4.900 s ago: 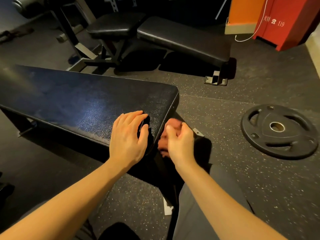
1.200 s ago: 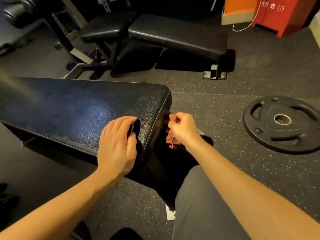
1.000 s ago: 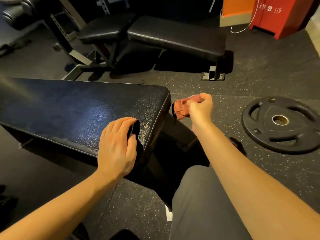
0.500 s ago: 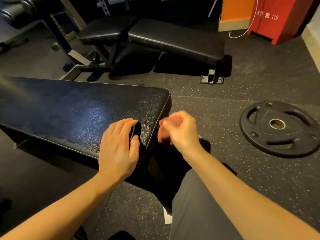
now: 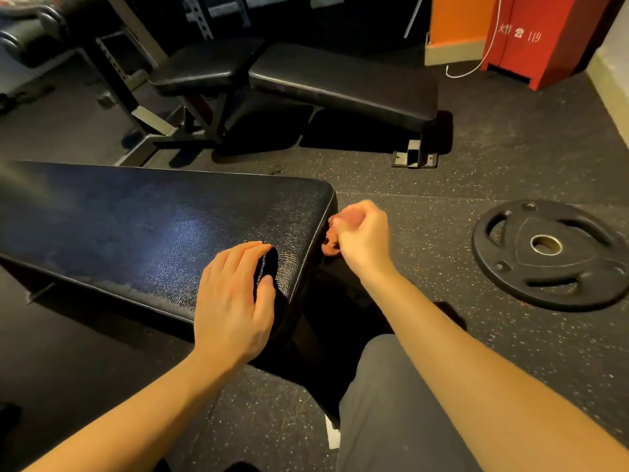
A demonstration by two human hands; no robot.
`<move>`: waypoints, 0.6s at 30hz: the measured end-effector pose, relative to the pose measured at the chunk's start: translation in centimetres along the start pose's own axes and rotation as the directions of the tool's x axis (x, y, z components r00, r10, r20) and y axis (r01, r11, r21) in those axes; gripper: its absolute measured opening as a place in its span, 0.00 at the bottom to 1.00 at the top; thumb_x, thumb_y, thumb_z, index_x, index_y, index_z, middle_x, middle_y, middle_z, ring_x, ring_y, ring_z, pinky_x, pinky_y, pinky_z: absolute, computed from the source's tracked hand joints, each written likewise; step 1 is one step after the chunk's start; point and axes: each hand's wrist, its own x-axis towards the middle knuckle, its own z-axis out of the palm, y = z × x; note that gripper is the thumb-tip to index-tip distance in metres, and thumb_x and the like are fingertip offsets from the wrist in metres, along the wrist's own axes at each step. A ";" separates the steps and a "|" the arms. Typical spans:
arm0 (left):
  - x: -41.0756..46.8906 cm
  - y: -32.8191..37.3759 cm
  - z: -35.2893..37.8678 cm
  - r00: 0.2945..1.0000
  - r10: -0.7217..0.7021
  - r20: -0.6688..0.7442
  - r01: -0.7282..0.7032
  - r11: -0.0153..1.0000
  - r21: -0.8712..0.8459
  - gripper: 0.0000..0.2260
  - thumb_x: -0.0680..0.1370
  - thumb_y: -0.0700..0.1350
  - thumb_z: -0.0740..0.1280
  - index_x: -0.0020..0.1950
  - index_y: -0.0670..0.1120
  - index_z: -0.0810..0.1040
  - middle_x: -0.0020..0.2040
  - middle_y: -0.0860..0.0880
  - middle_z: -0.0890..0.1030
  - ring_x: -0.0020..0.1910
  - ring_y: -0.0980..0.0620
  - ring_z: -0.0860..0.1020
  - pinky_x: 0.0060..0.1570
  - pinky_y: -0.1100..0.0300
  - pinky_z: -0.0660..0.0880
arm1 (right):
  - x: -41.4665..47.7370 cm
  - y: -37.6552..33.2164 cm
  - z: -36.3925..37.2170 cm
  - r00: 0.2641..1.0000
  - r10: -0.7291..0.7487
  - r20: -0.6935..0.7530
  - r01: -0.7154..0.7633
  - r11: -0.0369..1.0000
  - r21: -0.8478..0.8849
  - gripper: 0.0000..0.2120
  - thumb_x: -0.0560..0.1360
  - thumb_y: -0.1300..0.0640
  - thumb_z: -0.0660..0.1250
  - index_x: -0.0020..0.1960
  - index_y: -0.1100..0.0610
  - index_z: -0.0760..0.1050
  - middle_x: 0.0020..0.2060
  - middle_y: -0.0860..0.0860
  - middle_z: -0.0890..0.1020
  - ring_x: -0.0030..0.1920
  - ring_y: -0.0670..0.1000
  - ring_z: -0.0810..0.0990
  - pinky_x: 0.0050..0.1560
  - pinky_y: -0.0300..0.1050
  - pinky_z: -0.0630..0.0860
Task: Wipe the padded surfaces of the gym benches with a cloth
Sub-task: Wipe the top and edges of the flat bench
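Observation:
A black padded bench (image 5: 136,226) runs from the left edge to the middle of the view, its short end facing right. My left hand (image 5: 235,301) rests flat on the pad near its front right corner, fingers straight. My right hand (image 5: 362,238) is curled round a small reddish cloth (image 5: 329,245) and holds it against the bench's short end face. Most of the cloth is hidden inside the fist. A second black bench (image 5: 340,83), with a separate seat pad (image 5: 204,68), stands further back.
A black weight plate (image 5: 551,253) lies on the speckled rubber floor at right. A red cabinet (image 5: 544,35) and an orange panel (image 5: 456,18) stand at the back right, with a white cable (image 5: 468,71) on the floor. My grey-trousered knee (image 5: 391,403) is below.
My right hand has swept the cloth back and forth along the bench's end face, out toward the far corner and back nearer. My left hand stayed put on the pad.

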 end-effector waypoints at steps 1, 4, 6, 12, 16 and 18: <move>0.0 0.0 0.0 1.000 0.001 -0.005 -0.001 1.000 0.000 0.19 0.80 0.49 0.58 0.69 0.48 0.76 0.68 0.51 0.77 0.67 0.49 0.73 0.67 0.52 0.67 | -0.2 0.3 0.2 1.000 -0.027 0.008 0.027 0.999 -0.032 0.04 0.80 0.70 0.62 0.50 0.64 0.74 0.31 0.54 0.80 0.30 0.44 0.81 0.29 0.39 0.78; 0.0 0.1 0.1 1.000 -0.004 -0.015 0.004 1.000 0.003 0.20 0.80 0.49 0.57 0.69 0.48 0.76 0.67 0.51 0.78 0.67 0.49 0.73 0.67 0.54 0.66 | -2.7 1.8 0.3 0.986 -0.073 0.149 0.092 0.988 -0.125 0.06 0.78 0.67 0.64 0.47 0.58 0.75 0.30 0.54 0.83 0.32 0.50 0.85 0.38 0.53 0.84; 0.1 0.0 0.2 1.000 -0.006 -0.015 0.006 1.000 0.002 0.20 0.80 0.50 0.57 0.69 0.48 0.76 0.68 0.51 0.78 0.67 0.49 0.73 0.67 0.53 0.67 | -2.5 1.8 0.2 0.975 -0.120 0.185 0.161 0.961 -0.223 0.06 0.77 0.67 0.65 0.46 0.57 0.75 0.30 0.53 0.83 0.30 0.47 0.84 0.39 0.46 0.83; 0.0 0.2 0.2 1.000 -0.018 -0.011 0.018 1.000 0.005 0.21 0.80 0.52 0.55 0.70 0.49 0.75 0.68 0.52 0.77 0.68 0.51 0.72 0.68 0.60 0.61 | 0.5 1.7 0.3 0.993 -0.094 0.069 0.107 0.972 -0.211 0.04 0.80 0.67 0.64 0.48 0.61 0.75 0.34 0.54 0.80 0.33 0.45 0.82 0.30 0.32 0.75; 0.0 0.0 0.2 1.000 -0.022 -0.003 0.022 1.000 -0.002 0.21 0.80 0.52 0.55 0.70 0.49 0.75 0.68 0.52 0.77 0.68 0.51 0.72 0.68 0.58 0.62 | 0.2 2.0 0.2 0.989 -0.081 0.122 0.110 0.962 -0.250 0.05 0.80 0.70 0.62 0.47 0.64 0.75 0.32 0.54 0.80 0.28 0.42 0.79 0.28 0.31 0.73; 0.1 0.0 0.1 1.000 -0.007 0.012 0.007 1.000 0.006 0.20 0.80 0.51 0.56 0.70 0.48 0.75 0.68 0.52 0.77 0.68 0.50 0.72 0.68 0.56 0.64 | 0.8 2.8 0.1 0.989 -0.058 0.133 0.095 0.951 -0.294 0.09 0.79 0.68 0.61 0.45 0.58 0.76 0.34 0.55 0.82 0.32 0.50 0.83 0.32 0.40 0.80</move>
